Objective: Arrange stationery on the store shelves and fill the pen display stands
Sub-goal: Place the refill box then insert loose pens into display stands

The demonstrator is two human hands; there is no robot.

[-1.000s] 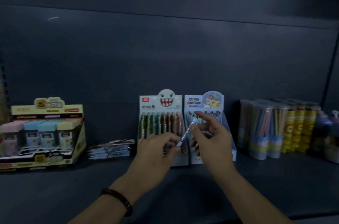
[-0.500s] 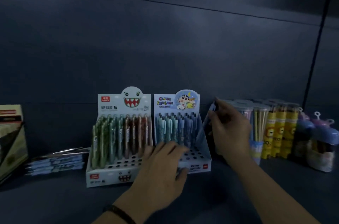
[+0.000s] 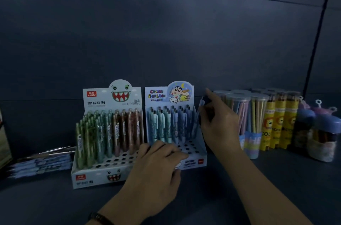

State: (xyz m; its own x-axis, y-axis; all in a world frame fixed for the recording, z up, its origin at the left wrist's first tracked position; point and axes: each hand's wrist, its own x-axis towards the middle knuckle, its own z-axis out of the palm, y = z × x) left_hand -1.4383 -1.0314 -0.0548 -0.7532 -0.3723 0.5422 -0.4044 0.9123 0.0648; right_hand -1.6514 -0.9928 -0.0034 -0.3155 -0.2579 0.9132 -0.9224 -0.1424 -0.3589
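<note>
Part filled. Monster stand [image 3: 92, 178] on the left and blue cartoon stand [image 3: 197, 161] just right of it both have far rows full of pens. The near rows of holes are open in both, more so in the blue one, so plenty is left to load.

Right hand [image 3: 219, 127] is raised at the blue stand's far right corner, index finger pointing up-left, with thumb and fingers pinching 1 blue pen [image 3: 201, 104]. The pen is roughly upright, beside the right wall, not yet in a hole.

Left hand [image 3: 158, 162] lies palm down over the blue stand's near edge, fingers loosely bent and holding nothing visible, likely steadying it.

Pencil tubs [image 3: 238, 114] stand right of the right hand.
</note>
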